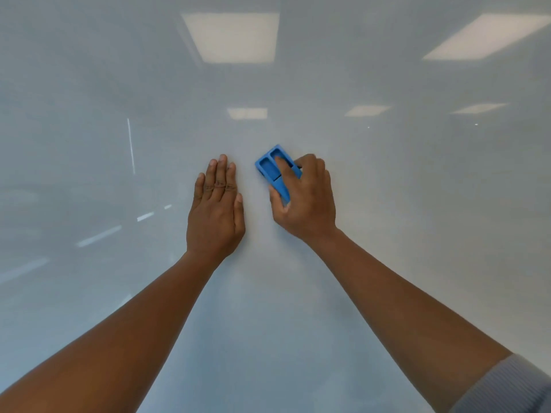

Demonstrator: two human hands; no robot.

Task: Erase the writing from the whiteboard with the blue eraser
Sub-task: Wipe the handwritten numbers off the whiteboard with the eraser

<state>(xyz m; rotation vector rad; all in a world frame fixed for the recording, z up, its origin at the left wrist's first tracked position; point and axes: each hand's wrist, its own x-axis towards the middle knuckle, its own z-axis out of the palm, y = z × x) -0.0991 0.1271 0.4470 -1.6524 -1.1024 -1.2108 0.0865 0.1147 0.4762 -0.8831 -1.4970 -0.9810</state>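
- Blue eraser, a rectangular plastic block with two recessed slots in its back, lies flat against the glossy white whiteboard near the middle of the view, tilted so that its far end leans to the left.
- Nearest the camera, a pale grey ribbed sleeve is pushed up at the lower right corner, and two bare forearms reach forward from the bottom edge towards the centre of the board.
- The left hand lies flat on the board, palm down, fingers straight and held together, thumb alongside; it grips nothing.
- The right hand is just beside it and apart from it, wrapped around the eraser: the thumb is on the eraser's near left edge, the index finger rests in one of the slots, and the other fingers curl over the right side.
- The eraser's far end sticks out beyond the fingers.
- Around and beyond the hands the board surface looks uniformly pale, with no marker strokes that can be made out.
- Farther up, the board shows reflections of rectangular ceiling light panels, and thin bright streaks show at the left.
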